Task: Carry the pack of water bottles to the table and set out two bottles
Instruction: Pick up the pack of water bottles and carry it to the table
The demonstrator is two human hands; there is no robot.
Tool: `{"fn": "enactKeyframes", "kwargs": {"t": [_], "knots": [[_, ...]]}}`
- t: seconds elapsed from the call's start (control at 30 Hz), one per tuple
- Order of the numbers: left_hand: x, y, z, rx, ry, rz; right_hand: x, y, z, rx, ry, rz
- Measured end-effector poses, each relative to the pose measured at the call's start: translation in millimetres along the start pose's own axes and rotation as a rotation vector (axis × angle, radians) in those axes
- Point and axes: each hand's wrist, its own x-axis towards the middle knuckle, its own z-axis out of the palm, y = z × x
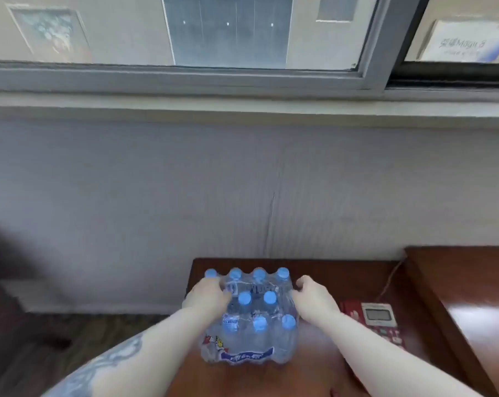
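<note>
The pack of water bottles (249, 316) is sitting on the brown bench (322, 365), near its 9 o'clock edge. The left hand (206, 296) and the right hand (314, 299) are pressing its 2 sides, each grip closed on the plastic wrap. The wrap may tear or the pack may slide off that edge. A red telephone (377, 322) is lying at 3 o'clock. A grey wall and a window are standing at 12 o'clock.

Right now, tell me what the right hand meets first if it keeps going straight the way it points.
Probably nothing on the wooden table: the right hand points toward the wall, though depth is unclear.
</note>
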Motion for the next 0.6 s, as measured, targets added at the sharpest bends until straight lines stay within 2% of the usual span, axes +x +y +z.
{"fn": "enactKeyframes", "kwargs": {"t": [0.13, 0.23, 0.33, 0.43, 0.53, 0.6], "knots": [[19.1, -11.5, 27.1, -0.06, -0.01, -0.134, 35.1, 6.9, 31.1, 0.342, -0.142, 0.185], [25.1, -31.3, 43.8, -0.225, 0.057, -0.173, 51.3, 13.7, 56.9, 0.406, -0.167, 0.273], [26.6, -36.8, 48.5, -0.32, 0.058, -0.151, 55.6, 15.7, 74.8, 0.477, -0.201, 0.322], [43.8, -38.6, 49.7, -0.408, 0.025, -0.272, 58.5, 18.6, 86.9, 0.509, -0.123, 0.319], [51.5, -45.9, 48.5, -0.515, -0.138, -0.42, 59.3, 23.8, 94.1, 0.589, -0.013, 0.361], [50.3, -53.1, 49.8, -0.617, -0.172, -0.449, 60.8, 29.0, 97.0, 0.696, 0.053, 0.428]]}}
